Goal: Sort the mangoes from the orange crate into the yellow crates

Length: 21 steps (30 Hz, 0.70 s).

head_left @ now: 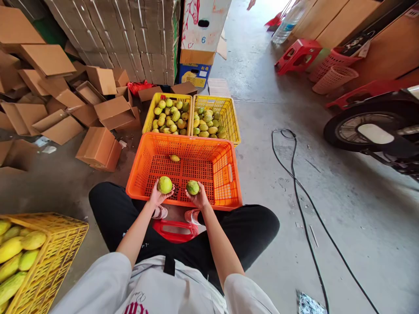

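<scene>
My left hand is closed round a yellow-green papaya. In my right hand is a smaller, greener papaya, its fingers curled about the sides. Both hands are over the near edge of a large orange plastic crate, level with each other and a little apart. One small yellowish papaya lies on the crate's slatted floor toward the back. Behind stand two yellow crates, a left one and a right one, both holding several yellow-green papayas.
At lower left stands another yellow crate of larger papayas. Cardboard boxes lie heaped on the left. A black cable runs across the floor on the right, near a motorcycle wheel. A red stool is between my legs.
</scene>
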Motion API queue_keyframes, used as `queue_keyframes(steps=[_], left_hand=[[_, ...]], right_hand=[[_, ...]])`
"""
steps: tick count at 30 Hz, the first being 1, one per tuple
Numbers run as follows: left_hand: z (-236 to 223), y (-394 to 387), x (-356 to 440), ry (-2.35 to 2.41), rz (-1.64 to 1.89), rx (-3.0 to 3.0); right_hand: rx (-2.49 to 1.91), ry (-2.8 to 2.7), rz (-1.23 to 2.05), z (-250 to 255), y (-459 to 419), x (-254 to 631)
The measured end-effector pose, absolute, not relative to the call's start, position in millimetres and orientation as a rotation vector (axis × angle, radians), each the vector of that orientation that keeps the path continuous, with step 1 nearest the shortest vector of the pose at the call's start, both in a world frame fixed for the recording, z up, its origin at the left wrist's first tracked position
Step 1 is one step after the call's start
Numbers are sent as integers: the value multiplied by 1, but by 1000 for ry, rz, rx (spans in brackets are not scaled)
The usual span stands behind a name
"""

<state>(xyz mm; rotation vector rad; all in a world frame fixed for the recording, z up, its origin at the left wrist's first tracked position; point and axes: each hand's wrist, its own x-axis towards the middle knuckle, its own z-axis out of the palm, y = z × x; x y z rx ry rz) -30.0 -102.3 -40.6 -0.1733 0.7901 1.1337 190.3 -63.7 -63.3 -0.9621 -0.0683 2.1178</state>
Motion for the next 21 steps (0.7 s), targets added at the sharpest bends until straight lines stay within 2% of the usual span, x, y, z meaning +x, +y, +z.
queue_keyframes(steps=[21], left_hand=[[-46, -104, -28, 887, 1217, -104]], right_hand=[[-859, -195, 2005, -64, -69, 189]])
